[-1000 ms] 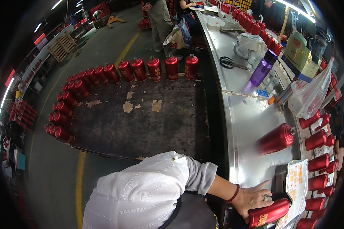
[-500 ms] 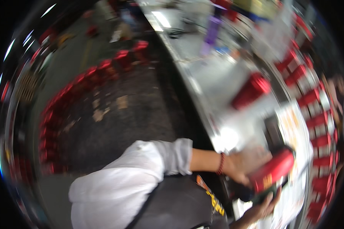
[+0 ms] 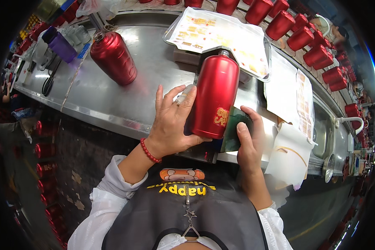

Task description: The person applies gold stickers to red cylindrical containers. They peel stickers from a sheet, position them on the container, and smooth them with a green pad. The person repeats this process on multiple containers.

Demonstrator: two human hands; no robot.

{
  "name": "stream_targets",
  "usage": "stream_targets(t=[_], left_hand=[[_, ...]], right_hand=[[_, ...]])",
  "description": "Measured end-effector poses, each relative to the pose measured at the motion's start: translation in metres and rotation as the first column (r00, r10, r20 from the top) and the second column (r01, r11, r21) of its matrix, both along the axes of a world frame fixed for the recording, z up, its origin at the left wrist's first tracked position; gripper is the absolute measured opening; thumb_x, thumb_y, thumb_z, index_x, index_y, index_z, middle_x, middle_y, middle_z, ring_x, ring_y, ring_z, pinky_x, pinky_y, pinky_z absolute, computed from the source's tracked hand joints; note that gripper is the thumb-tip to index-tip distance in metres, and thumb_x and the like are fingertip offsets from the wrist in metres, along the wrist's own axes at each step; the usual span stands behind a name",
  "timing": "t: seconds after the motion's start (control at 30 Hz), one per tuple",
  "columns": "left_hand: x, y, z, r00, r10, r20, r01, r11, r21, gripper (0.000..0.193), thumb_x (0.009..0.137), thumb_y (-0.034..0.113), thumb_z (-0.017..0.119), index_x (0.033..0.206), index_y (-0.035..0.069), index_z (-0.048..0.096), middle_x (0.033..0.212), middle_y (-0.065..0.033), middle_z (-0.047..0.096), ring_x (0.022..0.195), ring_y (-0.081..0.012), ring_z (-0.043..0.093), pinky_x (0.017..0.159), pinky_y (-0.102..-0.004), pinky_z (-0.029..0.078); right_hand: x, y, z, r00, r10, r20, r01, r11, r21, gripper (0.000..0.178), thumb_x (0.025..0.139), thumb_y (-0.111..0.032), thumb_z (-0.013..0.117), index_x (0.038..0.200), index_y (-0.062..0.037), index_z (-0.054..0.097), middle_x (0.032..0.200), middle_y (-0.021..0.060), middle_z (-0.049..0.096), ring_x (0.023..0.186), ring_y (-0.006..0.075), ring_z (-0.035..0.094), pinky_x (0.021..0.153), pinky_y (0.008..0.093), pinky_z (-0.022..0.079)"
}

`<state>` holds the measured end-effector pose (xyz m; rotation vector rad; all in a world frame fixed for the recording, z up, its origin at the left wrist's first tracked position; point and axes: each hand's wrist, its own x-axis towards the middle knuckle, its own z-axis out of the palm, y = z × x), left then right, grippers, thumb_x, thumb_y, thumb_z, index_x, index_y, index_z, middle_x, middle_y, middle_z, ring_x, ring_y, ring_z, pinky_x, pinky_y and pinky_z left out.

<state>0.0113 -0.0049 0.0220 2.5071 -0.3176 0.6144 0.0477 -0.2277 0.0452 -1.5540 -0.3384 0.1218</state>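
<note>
A glossy red bottle with a metal screw neck and a gold emblem near its base lies tilted in front of me, its neck away from me, against a dark holder. My left hand has its fingers spread along the bottle's left side, the thumb at its base edge. A whitish wrap or scrap shows at its fingertips. My right hand pinches a dark green flat piece beside the bottle's lower right; part of that piece is hidden behind the bottle.
Another red bottle lies on the metal bench to the left, near a purple bottle and black scissors. Gold-printed sheets lie in a tray ahead. Red bottles line the far side. A sink is right.
The view has swung right and steadied, bringing the red bottle to the middle. My left hand remains beside it, fingers now spread; my right hand now shows clearly with the green piece.
</note>
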Motion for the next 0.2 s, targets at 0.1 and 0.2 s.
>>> stream_targets(t=[0.1, 0.2], left_hand=[[0.001, 0.000, 0.000, 1.000, 0.002, 0.008, -0.002, 1.000, 0.000, 0.116, 0.073, 0.062, 0.081, 0.155, -0.004, 0.032, 0.100, -0.0154, 0.070, 0.139, -0.0370, 0.039, 0.115, -0.0699, 0.010], [0.001, 0.001, 0.001, 1.000, 0.005, -0.013, -0.004, 1.000, 0.019, 0.115, 0.075, 0.062, 0.079, 0.155, -0.004, 0.031, 0.103, -0.0155, 0.071, 0.141, -0.0377, 0.038, 0.114, -0.0709, 0.010]], right_hand=[[0.002, 0.011, 0.007, 0.996, -0.017, 0.085, 0.022, 0.998, -0.053, 0.036, 0.101, -0.011, 0.057, 0.136, -0.0002, 0.052, 0.116, 0.0071, 0.061, 0.103, 0.0104, 0.056, 0.093, 0.0248, 0.046], [0.006, 0.016, 0.013, 0.992, 0.022, 0.121, -0.001, 0.985, -0.172, 0.038, 0.101, -0.012, 0.059, 0.136, -0.0006, 0.052, 0.113, 0.0091, 0.062, 0.101, 0.0096, 0.056, 0.091, 0.0236, 0.046]])
